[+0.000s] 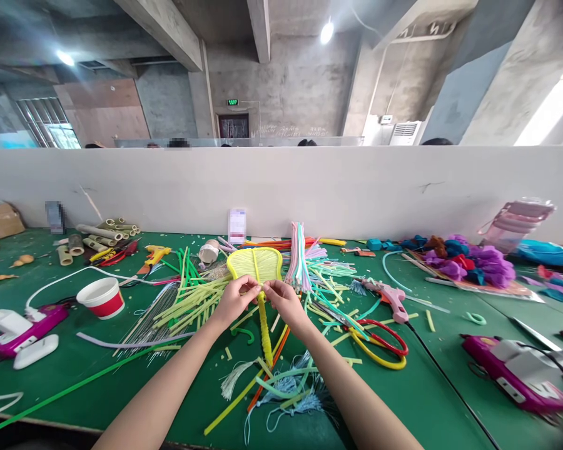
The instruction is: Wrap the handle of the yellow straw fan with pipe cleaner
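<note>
A yellow hand fan (253, 257), apparently made of pipe cleaners, is upright at the middle of the table with its broad head away from me. Its fuzzy wrapped handle (265, 337) points toward me. My left hand (234, 301) pinches the fan on the left, where head and handle join. Opposite it, my right hand (286, 305) has its fingers closed at the same joint. The fingertips nearly meet, and any small piece between them is hidden. Pale yellow pipe cleaner pieces (192, 304) lie left of my hands, and light blue tassels (298, 390) lie below.
Red-and-yellow scissors (380, 344) and a pink glue gun (391, 300) lie to the right. A paper cup (101, 299) stands left, near a purple power strip (25, 331). Another strip (516, 375) lies right. Bundled pipe cleaners (298, 256) stand before the white partition (281, 181).
</note>
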Tool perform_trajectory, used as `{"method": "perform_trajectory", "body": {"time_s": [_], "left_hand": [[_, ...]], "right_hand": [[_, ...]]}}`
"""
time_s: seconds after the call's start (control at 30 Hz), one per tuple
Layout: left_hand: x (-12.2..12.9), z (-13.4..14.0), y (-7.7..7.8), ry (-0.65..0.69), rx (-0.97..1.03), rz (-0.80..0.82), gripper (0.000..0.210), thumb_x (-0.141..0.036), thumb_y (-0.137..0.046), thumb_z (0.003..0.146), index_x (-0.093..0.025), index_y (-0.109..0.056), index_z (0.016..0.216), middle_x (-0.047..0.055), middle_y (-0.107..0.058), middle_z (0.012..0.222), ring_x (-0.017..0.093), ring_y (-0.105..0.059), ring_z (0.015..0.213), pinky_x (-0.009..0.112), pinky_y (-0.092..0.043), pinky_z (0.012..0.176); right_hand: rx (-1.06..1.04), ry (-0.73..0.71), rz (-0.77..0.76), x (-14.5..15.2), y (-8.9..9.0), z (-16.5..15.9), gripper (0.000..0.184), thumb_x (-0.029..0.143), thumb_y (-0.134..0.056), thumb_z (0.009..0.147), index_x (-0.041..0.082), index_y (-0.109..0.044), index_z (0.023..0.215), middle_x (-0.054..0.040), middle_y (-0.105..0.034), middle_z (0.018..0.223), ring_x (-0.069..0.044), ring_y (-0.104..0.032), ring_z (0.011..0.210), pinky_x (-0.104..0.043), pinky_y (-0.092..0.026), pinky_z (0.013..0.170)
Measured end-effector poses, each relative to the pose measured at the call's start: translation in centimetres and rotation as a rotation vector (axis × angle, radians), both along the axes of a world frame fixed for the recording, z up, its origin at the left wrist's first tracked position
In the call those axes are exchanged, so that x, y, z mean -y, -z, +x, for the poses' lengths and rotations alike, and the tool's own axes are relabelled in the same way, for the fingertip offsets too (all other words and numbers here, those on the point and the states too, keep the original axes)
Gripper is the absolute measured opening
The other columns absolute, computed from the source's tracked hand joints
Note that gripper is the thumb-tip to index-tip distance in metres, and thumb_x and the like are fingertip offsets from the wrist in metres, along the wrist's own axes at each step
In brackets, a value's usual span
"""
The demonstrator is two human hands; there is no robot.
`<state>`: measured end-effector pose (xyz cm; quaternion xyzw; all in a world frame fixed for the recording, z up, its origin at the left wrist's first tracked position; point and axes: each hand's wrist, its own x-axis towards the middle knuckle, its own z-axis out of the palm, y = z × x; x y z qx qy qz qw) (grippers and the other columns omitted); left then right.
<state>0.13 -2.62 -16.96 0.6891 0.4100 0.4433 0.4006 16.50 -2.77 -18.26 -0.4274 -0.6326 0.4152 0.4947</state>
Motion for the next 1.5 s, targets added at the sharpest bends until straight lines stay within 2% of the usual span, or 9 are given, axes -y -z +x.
{"method": "perform_trajectory", "body": {"time_s": [0.17, 0.4, 0.7, 0.87, 0.93, 1.07, 1.2, 1.37, 1.5], "left_hand": [[-0.1, 0.1, 0.1, -0.013, 0.009, 0.001, 0.027, -0.045, -0.064, 0.086, -0.018, -0.064, 0.084, -0.001, -0.059, 0.068, 0.015, -0.057, 0.061, 0.023, -0.042, 0.050], [-0.1, 0.1, 0.2, 0.009, 0.010, 0.007, 0.029, -0.047, -0.066, 0.086, -0.018, -0.066, 0.085, 0.000, -0.062, 0.070, 0.015, -0.058, 0.062, 0.023, -0.043, 0.052], [-0.5, 0.0, 0.8, 0.037, -0.009, 0.022, 0.034, -0.051, -0.063, 0.088, -0.017, -0.066, 0.086, 0.000, -0.061, 0.069, 0.015, -0.058, 0.059, 0.023, -0.041, 0.048], [0.0, 0.5, 0.5, -0.031, -0.020, 0.128, 0.032, -0.048, -0.062, 0.090, -0.020, -0.067, 0.104, 0.006, -0.066, 0.099, 0.015, -0.064, 0.072, 0.023, -0.047, 0.055], [0.3, 0.7, 0.2, -0.062, -0.039, 0.187, 0.029, -0.046, -0.062, 0.090, -0.021, -0.070, 0.103, 0.008, -0.066, 0.106, 0.017, -0.064, 0.081, 0.023, -0.049, 0.060], [0.8, 1.0, -0.1, -0.117, -0.070, 0.253, 0.025, -0.043, -0.064, 0.089, -0.021, -0.072, 0.100, 0.008, -0.068, 0.101, 0.018, -0.064, 0.081, 0.024, -0.048, 0.060], [0.9, 1.0, -0.1, -0.164, -0.061, 0.247, 0.027, -0.044, -0.064, 0.089, -0.020, -0.070, 0.100, 0.007, -0.071, 0.094, 0.020, -0.067, 0.080, 0.026, -0.049, 0.061], [0.7, 0.9, 0.1, -0.172, -0.042, 0.210, 0.027, -0.045, -0.061, 0.091, -0.019, -0.068, 0.090, 0.006, -0.071, 0.086, 0.020, -0.068, 0.079, 0.027, -0.052, 0.066], [0.7, 0.9, 0.1, -0.153, -0.030, 0.184, 0.025, -0.042, -0.060, 0.091, -0.018, -0.067, 0.089, 0.006, -0.070, 0.085, 0.020, -0.066, 0.078, 0.028, -0.051, 0.067]], "right_hand": [[0.062, 0.105, 0.101, 0.0, -0.2, 0.3, 0.036, 0.055, -0.064, 0.082, 0.019, -0.064, 0.077, -0.0046, -0.065, 0.075, -0.020, -0.058, 0.071, -0.031, -0.044, 0.067], [0.117, 0.134, 0.146, 0.1, -0.3, 0.5, 0.026, 0.042, -0.057, 0.085, 0.020, -0.060, 0.072, -0.0025, -0.060, 0.069, -0.019, -0.054, 0.066, -0.030, -0.040, 0.061], [0.034, 0.086, 0.107, 0.4, -0.4, 0.2, 0.028, 0.044, -0.055, 0.085, 0.020, -0.058, 0.073, 0.0005, -0.053, 0.069, -0.016, -0.048, 0.063, -0.027, -0.036, 0.057], [-0.063, 0.041, 0.011, 0.2, 0.0, -0.1, 0.035, 0.053, -0.053, 0.085, 0.020, -0.054, 0.072, 0.0036, -0.047, 0.063, -0.013, -0.043, 0.056, -0.025, -0.034, 0.051], [-0.095, 0.028, -0.031, 0.1, 0.1, -0.2, 0.038, 0.056, -0.054, 0.084, 0.020, -0.055, 0.073, 0.0044, -0.046, 0.060, -0.012, -0.041, 0.051, -0.025, -0.033, 0.049], [-0.127, 0.034, -0.067, 0.1, 0.0, -0.1, 0.041, 0.059, -0.057, 0.083, 0.019, -0.058, 0.075, 0.0042, -0.049, 0.060, -0.011, -0.042, 0.049, -0.025, -0.034, 0.048], [-0.124, 0.054, -0.059, 0.1, -0.1, 0.0, 0.042, 0.060, -0.060, 0.083, 0.018, -0.061, 0.075, 0.0020, -0.054, 0.062, -0.012, -0.046, 0.052, -0.025, -0.038, 0.050], [-0.095, 0.066, -0.029, 0.2, -0.1, -0.1, 0.042, 0.060, -0.060, 0.084, 0.018, -0.064, 0.077, -0.0025, -0.060, 0.067, -0.016, -0.053, 0.062, -0.025, -0.041, 0.051], [-0.067, 0.084, 0.002, 0.3, 0.3, 0.0, 0.037, 0.054, -0.062, 0.084, 0.019, -0.064, 0.075, -0.0015, -0.057, 0.066, -0.016, -0.051, 0.062, -0.025, -0.038, 0.051]]}}
